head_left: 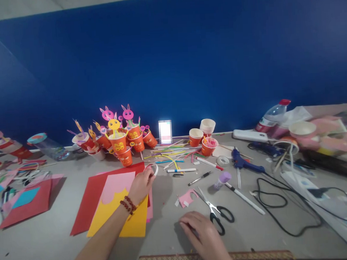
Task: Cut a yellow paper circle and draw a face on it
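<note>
My left hand (141, 186) is closed on a white ring-shaped tape roll (155, 169), just past the far right corner of the stacked paper. Under that forearm lie yellow paper (134, 227), a pink sheet (115, 183) with a scalloped lower edge and red sheets (84, 208). My right hand (202, 235) rests near the front edge, its fingers curled together; nothing shows in them. Black-handled scissors (214, 209) lie partly open just beyond it. A cut pink paper scrap (188, 198) with small white pieces is to the left of the blades.
Red paper cups with rabbit figures (120, 144) cluster at the back left. Pipe cleaners (174, 149), pens (199, 178) and a purple-capped glue stick (223, 179) lie mid-table. On the right are a blue glue gun (245, 163), its cord and a white power strip (323, 211).
</note>
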Tool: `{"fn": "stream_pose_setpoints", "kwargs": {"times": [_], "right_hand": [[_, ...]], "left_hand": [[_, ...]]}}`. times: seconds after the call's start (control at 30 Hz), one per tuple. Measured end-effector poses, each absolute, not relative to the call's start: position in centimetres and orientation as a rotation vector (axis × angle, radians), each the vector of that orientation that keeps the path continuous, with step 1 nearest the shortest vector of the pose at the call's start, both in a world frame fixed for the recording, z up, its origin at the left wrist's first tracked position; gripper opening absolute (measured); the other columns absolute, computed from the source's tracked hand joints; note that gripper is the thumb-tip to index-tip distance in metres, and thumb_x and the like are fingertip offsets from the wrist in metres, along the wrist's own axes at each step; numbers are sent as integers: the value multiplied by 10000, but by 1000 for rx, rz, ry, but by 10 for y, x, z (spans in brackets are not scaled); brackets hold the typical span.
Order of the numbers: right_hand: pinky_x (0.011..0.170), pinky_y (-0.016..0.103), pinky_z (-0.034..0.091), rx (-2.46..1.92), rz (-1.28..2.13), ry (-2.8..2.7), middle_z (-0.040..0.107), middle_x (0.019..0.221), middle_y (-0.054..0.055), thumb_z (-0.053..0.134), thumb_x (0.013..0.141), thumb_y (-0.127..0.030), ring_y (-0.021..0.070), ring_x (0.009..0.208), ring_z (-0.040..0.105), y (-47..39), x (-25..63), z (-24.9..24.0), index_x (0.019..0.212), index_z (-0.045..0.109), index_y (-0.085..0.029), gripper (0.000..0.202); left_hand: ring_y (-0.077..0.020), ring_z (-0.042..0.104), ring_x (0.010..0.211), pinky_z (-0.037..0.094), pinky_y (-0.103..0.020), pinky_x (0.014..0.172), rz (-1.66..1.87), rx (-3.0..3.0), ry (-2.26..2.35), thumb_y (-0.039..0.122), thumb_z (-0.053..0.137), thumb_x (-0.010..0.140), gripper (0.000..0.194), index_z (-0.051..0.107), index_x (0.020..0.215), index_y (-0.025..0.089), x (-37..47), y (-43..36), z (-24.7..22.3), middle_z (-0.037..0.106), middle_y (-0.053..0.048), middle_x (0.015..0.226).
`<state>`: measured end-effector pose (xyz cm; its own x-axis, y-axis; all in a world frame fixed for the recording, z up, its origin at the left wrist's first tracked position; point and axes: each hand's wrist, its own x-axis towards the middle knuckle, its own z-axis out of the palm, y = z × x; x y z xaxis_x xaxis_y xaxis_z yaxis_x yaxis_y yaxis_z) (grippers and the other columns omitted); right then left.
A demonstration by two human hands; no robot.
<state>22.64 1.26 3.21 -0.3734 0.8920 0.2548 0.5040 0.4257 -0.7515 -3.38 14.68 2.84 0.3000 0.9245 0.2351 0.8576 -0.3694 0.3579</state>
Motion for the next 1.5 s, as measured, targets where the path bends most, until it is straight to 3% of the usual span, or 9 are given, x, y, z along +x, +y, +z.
{"fn": "stream_pose_setpoints", "kwargs": {"times": [0.27, 0.4, 0.5, 0.77, 0.93, 1.13, 1.23, 1.33, 1.5], "right_hand": [[758, 274, 518, -1189, 762, -2024, 724, 968, 73, 456, 982, -216, 205, 880, 682, 12, 228, 30, 1023, 655, -206, 204], [759, 269, 521, -1178, 776, -2030, 722, 948, 63, 460, 975, -216, 201, 867, 683, 13, 224, 33, 1008, 658, -210, 201], [757, 269, 527, -1155, 757, -2035, 724, 931, 64, 451, 971, -221, 203, 853, 684, 13, 223, 30, 1000, 659, -211, 211], [768, 279, 526, -1156, 717, -2025, 720, 927, 76, 426, 990, -234, 209, 877, 681, 17, 226, 27, 969, 652, -210, 228], [794, 331, 534, -1230, 689, -2145, 721, 949, 75, 481, 939, -181, 235, 916, 670, 33, 224, 31, 965, 674, -203, 196], [1078, 496, 409, -1357, 512, -2245, 663, 1268, 131, 526, 902, -157, 296, 1192, 590, 40, 222, 35, 1199, 658, -181, 325], [1111, 446, 392, -1206, 665, -2428, 615, 1378, 100, 604, 904, -274, 281, 1273, 545, 32, 217, 41, 1296, 622, -220, 396], [1193, 447, 272, -979, 782, -2592, 515, 1499, 50, 654, 885, -495, 270, 1364, 468, 32, 215, 39, 1405, 536, -296, 569], [1201, 489, 226, -1133, 591, -2620, 356, 1584, 102, 493, 938, -629, 296, 1443, 357, 61, 221, 22, 1537, 355, -251, 721]], "left_hand": [[-252, 623, 894, 456, -382, 818, 607, 2496, 1697, 270, 505, 956, 117, 601, 916, 216, -33, 153, 24, 677, -67, 973], [-261, 575, 1121, 441, -418, 954, 610, 2558, 1686, 199, 506, 923, 252, 601, 1155, 226, -28, 151, 23, 624, -82, 1231], [-267, 543, 1197, 432, -425, 1007, 623, 2561, 1734, 272, 542, 915, 382, 539, 1294, 223, -35, 142, 24, 577, -92, 1327], [-382, 519, 1209, 442, -499, 970, 478, 2298, 2353, 504, 455, 930, 521, 540, 1284, 131, -114, 96, 18, 561, -208, 1312], [-355, 553, 1123, 474, -453, 865, 205, 2066, 2490, 565, 446, 908, 523, 559, 1251, 187, -143, 65, 13, 576, -141, 1303], [-320, 562, 1050, 478, -426, 833, 311, 2073, 2323, 496, 431, 929, 398, 598, 1147, 209, -147, 58, 10, 599, -119, 1202], [-302, 583, 1004, 474, -423, 869, 407, 2057, 2269, 508, 448, 921, 368, 603, 1045, 198, -152, 61, 9, 618, -111, 1121], [-311, 579, 1048, 463, -438, 909, 434, 2076, 2251, 545, 475, 905, 391, 593, 1056, 204, -153, 63, 6, 607, -111, 1160], [-324, 524, 1171, 440, -465, 964, 466, 2150, 2194, 540, 517, 895, 430, 557, 1198, 237, -150, 62, 0, 558, -101, 1294]]}}
